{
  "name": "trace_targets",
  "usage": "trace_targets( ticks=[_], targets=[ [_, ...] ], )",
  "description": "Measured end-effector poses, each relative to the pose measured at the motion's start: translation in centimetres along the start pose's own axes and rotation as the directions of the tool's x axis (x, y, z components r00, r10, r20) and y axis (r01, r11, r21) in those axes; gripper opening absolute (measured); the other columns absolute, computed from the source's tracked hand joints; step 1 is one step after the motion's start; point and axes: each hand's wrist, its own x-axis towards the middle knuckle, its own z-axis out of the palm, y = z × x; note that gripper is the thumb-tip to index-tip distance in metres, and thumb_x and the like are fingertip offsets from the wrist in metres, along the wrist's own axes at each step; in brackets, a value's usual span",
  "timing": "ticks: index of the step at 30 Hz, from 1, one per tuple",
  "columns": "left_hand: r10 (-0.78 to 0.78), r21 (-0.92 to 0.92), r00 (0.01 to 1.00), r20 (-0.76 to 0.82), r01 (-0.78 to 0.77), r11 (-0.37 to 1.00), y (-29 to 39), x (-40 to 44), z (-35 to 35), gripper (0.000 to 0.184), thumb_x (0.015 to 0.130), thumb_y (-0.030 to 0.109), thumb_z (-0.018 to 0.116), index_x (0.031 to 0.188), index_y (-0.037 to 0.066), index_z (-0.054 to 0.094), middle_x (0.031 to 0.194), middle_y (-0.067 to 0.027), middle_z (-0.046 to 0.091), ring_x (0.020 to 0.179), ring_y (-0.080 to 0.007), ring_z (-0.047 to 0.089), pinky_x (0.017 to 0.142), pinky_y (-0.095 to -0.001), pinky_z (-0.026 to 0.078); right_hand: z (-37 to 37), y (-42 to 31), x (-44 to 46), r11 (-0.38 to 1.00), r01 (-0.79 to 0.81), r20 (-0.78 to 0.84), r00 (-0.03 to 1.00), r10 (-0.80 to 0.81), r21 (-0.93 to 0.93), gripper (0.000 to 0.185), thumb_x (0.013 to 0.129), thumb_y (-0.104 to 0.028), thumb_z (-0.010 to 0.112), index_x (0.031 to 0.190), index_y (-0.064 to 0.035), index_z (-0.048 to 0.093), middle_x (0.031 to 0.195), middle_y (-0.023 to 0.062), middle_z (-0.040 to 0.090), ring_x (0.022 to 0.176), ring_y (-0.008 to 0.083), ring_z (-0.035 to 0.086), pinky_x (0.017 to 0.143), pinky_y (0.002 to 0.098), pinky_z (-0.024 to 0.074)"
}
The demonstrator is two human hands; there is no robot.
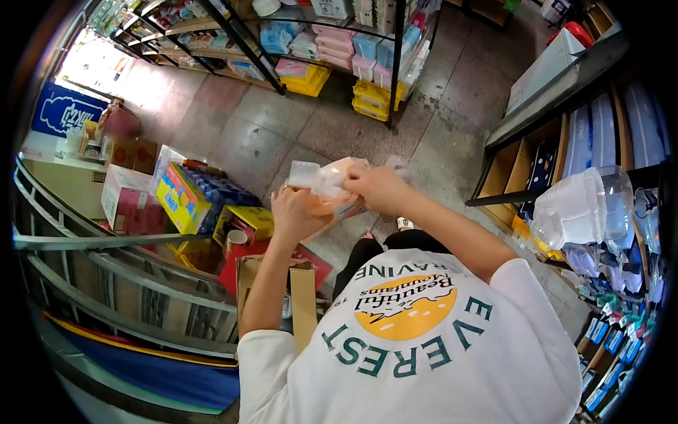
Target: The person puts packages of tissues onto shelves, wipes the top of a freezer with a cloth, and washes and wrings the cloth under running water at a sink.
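Observation:
An orange item in clear plastic wrapping (323,205) is held up in front of the body, between both hands. My left hand (295,212) is closed on its left side. On the upper right of the same package, my right hand (376,189) pinches the plastic. A whitish, crinkled part of the wrapping stands up between the hands. What exactly lies inside is too small to tell. An open cardboard box (305,304) is below my left forearm.
Metal rails (127,242) curve along the left, beside stacked boxes and a yellow carton (182,198). Shelves with packaged goods (335,46) stand ahead. On the right are a shelf unit (519,166) and hanging plastic-wrapped goods (575,212).

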Motion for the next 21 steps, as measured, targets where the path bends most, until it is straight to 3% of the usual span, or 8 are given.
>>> trace_targets(
  ticks=[3,5,9,11,12,14,17,21],
  targets=[
    [-0.106,-0.126,0.993,0.060,0.112,0.986,-0.3,0.3,0.8,0.042,0.048,0.036,0.075,0.070,0.004,0.060,0.071,-0.0109,0.059,0.070,-0.0288,0.057,0.066,-0.0395,0.042,0.4,-1.0,0.3,0.995,0.100,-0.036,0.994,-0.100,0.014,0.024,0.066,-0.014,0.063,0.087,-0.0123,0.050,0.092,0.0034,0.049,0.073,0.0247,0.057,0.059,0.0386,0.0447],
    [-0.243,-0.212,0.934,0.261,0.302,0.930,-2.2,0.2,2.5,0.042,0.048,0.036,0.076,0.069,0.003,0.060,0.069,-0.0104,0.059,0.067,-0.0290,0.057,0.066,-0.0392,0.044,-0.9,-1.7,0.3,0.994,0.107,0.033,0.994,-0.107,0.016,0.028,0.064,-0.016,0.065,0.087,-0.0121,0.049,0.089,0.0027,0.048,0.075,0.0251,0.057,0.059,0.0380,0.0460],
    [-0.266,-0.252,0.921,0.284,0.339,0.906,-1.4,0.1,1.0,0.043,0.048,0.035,0.073,0.074,0.004,0.060,0.068,-0.0114,0.059,0.064,-0.0303,0.057,0.061,-0.0365,0.047,-0.5,-0.9,0.3,0.994,0.096,0.084,0.992,-0.091,-0.061,0.031,0.064,-0.015,0.066,0.088,-0.0107,0.048,0.094,0.0042,0.048,0.080,0.0256,0.056,0.059,0.0371,0.0468],
    [-0.049,-0.190,0.990,0.130,0.073,0.979,-0.4,0.5,-0.1,0.041,0.048,0.032,0.073,0.075,0.004,0.060,0.072,-0.0118,0.058,0.072,-0.0296,0.057,0.067,-0.0365,0.045,0.0,-0.3,0.5,0.993,0.105,-0.157,0.981,-0.111,-0.047,0.035,0.064,-0.013,0.065,0.093,-0.0087,0.046,0.099,0.0080,0.047,0.088,0.0259,0.054,0.062,0.0357,0.0475],
    [-0.049,-0.192,0.990,0.131,0.074,0.979,0.1,0.6,-0.5,0.041,0.048,0.032,0.073,0.075,0.004,0.060,0.072,-0.0118,0.058,0.072,-0.0296,0.057,0.067,-0.0365,0.045,0.2,-0.5,0.6,0.993,0.104,-0.155,0.982,-0.111,-0.047,0.035,0.064,-0.013,0.065,0.093,-0.0087,0.046,0.099,0.0080,0.047,0.088,0.0259,0.054,0.062,0.0357,0.0475],
    [0.086,-0.121,0.996,0.011,-0.084,0.989,0.8,0.7,-1.0,0.040,0.048,0.031,0.072,0.076,0.005,0.060,0.077,-0.0119,0.057,0.081,-0.0292,0.054,0.073,-0.0363,0.042,0.5,-0.9,1.0,0.999,0.041,-0.129,0.991,-0.040,0.001,0.045,0.062,-0.013,0.067,0.100,-0.0074,0.044,0.104,0.0104,0.046,0.094,0.0258,0.051,0.068,0.0365,0.0469],
    [0.125,-0.095,0.990,0.064,-0.119,0.988,1.0,1.4,-1.0,0.039,0.048,0.031,0.070,0.076,0.007,0.060,0.084,-0.0117,0.056,0.088,-0.0294,0.050,0.077,-0.0367,0.039,0.7,-1.5,1.1,0.997,0.018,-0.081,0.996,-0.024,-0.072,0.054,0.061,-0.017,0.069,0.107,-0.0081,0.042,0.102,0.0094,0.047,0.095,0.0259,0.052,0.070,0.0374,0.0459],
    [0.202,-0.055,0.979,0.030,-0.200,0.978,0.6,1.9,-1.3,0.042,0.049,0.037,0.073,0.070,0.003,0.060,0.084,-0.0154,0.058,0.085,-0.0314,0.053,0.073,-0.0413,0.040,0.6,-1.2,1.7,0.990,-0.106,0.045,0.993,0.110,-0.093,0.064,0.057,-0.022,0.071,0.114,-0.0103,0.042,0.099,0.0078,0.051,0.093,0.0250,0.053,0.071,0.0385,0.0448]
  ],
)
